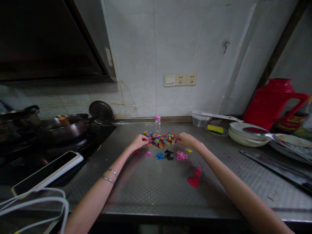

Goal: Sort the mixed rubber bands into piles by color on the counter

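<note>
Okay, near edge first, fast. What's on your feed?

— White cable (36, 203) bottom left, then a phone (47, 171) lying flat by the hob (83, 143). Steel counter (151, 195) runs ahead. Two bracelets (110, 175) on the left wrist.

— Red thing mid-counter?

— Red patch (195, 178) beside the right forearm. I can't tell whether it's an object or a reflection.

— Hands?

— First a row of small sorted clusters: pink cluster (148, 154), blue cluster (160, 156), black cluster (168, 154), magenta cluster (181, 156), yellow cluster (188, 150). Just behind them I see the left hand (138, 142) and right hand (186, 139), both palm-down with fingers curled in. Their tips touch opposite ends of the mixed pile (159, 139) of tiny coloured loops, left hand on its left edge, right hand on its right edge.

— Pinching anything?

— I can't tell, the pieces are too small at this range. Fingers are bunched, not spread; that's all I'll log.

— Behind?

— Small bottle (158, 121) with a pink cap, upright just behind the pile. Far left, a dark wok (65, 128) on the hob and a round lid (100, 112) leaning on the wall. Far right, stacked plates (245, 135), a yellow sponge (215, 129), a red thermos (270, 102). Wall sockets (180, 79) above.
</note>
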Action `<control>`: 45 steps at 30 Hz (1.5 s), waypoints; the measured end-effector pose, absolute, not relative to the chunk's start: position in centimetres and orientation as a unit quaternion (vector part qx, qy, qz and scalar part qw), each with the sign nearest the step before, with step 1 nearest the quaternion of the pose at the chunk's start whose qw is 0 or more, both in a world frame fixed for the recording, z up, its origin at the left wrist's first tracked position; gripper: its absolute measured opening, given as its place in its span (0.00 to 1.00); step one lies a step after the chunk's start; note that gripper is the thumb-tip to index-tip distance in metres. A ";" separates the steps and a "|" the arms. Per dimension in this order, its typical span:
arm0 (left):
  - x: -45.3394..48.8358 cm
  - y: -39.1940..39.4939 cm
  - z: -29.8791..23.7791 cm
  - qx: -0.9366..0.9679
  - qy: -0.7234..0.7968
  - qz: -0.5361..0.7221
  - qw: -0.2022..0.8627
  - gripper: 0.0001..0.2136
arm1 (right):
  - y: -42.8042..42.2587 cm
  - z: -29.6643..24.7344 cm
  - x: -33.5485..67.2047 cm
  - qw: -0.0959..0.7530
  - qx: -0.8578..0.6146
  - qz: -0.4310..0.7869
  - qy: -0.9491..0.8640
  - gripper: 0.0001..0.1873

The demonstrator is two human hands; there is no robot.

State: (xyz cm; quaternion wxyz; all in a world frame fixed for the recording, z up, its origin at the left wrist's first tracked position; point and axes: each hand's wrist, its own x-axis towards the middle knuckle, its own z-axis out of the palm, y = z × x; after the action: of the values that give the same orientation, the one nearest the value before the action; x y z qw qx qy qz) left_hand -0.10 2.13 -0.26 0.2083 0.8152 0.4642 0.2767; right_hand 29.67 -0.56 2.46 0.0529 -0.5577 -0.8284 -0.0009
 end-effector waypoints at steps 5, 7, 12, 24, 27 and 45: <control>-0.7 2.1 0.3 0.844 0.434 0.219 0.229 0.10 | -0.9 1.5 31.2 0.094 -0.556 0.022 -0.826 0.14; -0.9 2.1 0.4 0.852 0.424 0.195 0.238 0.09 | -0.9 1.5 31.8 0.111 -0.556 0.019 -0.824 0.14; -1.0 2.1 0.2 0.855 0.433 0.168 0.230 0.09 | -0.6 1.3 32.8 0.139 -0.561 0.016 -0.816 0.16; -1.0 2.1 0.2 0.848 0.450 0.182 0.214 0.09 | -0.7 1.1 32.6 0.121 -0.580 0.016 -0.805 0.16; -1.5 2.2 1.2 0.839 0.451 0.207 0.220 0.10 | -0.7 1.0 32.5 0.116 -0.579 0.012 -0.807 0.15; -1.7 0.3 3.9 0.843 0.390 0.025 0.370 0.07 | -1.0 -1.6 28.5 0.186 -0.580 0.017 -0.793 0.17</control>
State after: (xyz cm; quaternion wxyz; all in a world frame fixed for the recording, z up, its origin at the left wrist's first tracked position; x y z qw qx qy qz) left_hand -1.66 0.33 3.86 0.3704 0.8427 0.3899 0.0247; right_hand 28.49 -1.01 -1.62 0.1863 -0.5801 -0.7928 0.0169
